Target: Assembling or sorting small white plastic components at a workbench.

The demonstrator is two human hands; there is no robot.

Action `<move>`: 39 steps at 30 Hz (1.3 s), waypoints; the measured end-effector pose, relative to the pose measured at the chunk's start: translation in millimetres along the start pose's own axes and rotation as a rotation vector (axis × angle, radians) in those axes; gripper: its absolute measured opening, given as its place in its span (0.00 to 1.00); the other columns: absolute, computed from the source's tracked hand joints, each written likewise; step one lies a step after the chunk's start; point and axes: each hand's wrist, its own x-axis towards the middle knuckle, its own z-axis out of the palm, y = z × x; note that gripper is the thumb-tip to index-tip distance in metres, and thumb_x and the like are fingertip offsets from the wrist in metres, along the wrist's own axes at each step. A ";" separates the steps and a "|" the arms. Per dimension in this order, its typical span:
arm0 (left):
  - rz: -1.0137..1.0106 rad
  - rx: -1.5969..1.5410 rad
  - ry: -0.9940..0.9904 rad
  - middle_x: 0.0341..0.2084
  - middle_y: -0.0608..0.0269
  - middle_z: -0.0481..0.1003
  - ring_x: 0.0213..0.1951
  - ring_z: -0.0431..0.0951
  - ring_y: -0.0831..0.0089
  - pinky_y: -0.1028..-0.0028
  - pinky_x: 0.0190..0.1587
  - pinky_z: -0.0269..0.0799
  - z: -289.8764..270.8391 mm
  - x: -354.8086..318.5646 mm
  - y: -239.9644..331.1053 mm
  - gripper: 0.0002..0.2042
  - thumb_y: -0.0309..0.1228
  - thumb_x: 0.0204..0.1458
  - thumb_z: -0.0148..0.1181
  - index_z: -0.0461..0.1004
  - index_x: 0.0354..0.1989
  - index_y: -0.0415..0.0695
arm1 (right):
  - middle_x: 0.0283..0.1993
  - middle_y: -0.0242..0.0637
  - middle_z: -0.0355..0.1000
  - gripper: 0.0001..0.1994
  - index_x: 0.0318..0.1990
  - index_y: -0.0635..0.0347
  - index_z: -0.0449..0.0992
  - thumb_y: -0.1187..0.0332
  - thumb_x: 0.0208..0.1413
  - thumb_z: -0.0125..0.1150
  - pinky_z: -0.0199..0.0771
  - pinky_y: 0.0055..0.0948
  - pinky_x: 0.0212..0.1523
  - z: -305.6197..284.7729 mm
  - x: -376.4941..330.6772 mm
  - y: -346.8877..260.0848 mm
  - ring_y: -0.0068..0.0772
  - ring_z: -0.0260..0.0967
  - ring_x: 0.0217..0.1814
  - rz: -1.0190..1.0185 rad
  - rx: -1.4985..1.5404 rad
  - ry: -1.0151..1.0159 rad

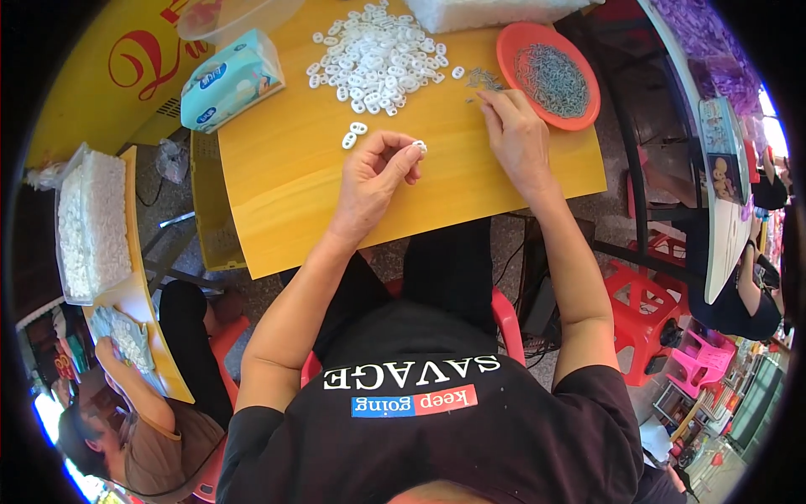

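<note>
White plastic piece (419, 147) sits pinched at left hand (375, 179) fingertips above the yellow desk (294, 193); too small to tell its long axis. Desk also carries a white parts pile (378, 55), orange plate (514, 44) of metal bits, tissue pack (231, 80); red stools around. Right hand (516, 134) fingers curled, pinching at small metal bits (484, 81) beside the plate.

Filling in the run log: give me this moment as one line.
left hand: pinches white plastic piece | right hand: fingertips on small metal parts beside orange dish | surface: yellow table
</note>
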 end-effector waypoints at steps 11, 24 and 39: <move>-0.019 0.057 -0.013 0.26 0.69 0.73 0.30 0.72 0.83 0.81 0.35 0.69 2.3 -1.6 2.7 0.07 0.30 0.60 0.58 0.73 0.39 0.38 | 0.34 0.36 0.72 0.03 0.33 0.56 0.76 0.70 0.53 0.64 0.74 0.38 0.29 -0.4 -2.4 -4.3 0.43 0.74 0.30 0.015 -0.022 -0.069; -0.030 0.030 -0.033 0.32 0.66 0.75 0.32 0.73 0.81 0.80 0.37 0.70 -1.0 -1.2 0.5 0.06 0.28 0.60 0.57 0.73 0.41 0.38 | 0.35 0.38 0.73 0.04 0.35 0.58 0.79 0.70 0.53 0.64 0.74 0.36 0.30 -1.2 2.3 -5.6 0.41 0.74 0.29 -0.037 0.087 -0.126; -0.043 0.032 -0.034 0.33 0.66 0.76 0.32 0.73 0.82 0.80 0.38 0.70 -1.7 -0.6 -0.7 0.06 0.28 0.60 0.57 0.73 0.41 0.38 | 0.35 0.38 0.74 0.04 0.34 0.58 0.78 0.69 0.55 0.62 0.74 0.38 0.33 6.4 13.2 -1.7 0.43 0.75 0.33 -0.003 0.034 -0.133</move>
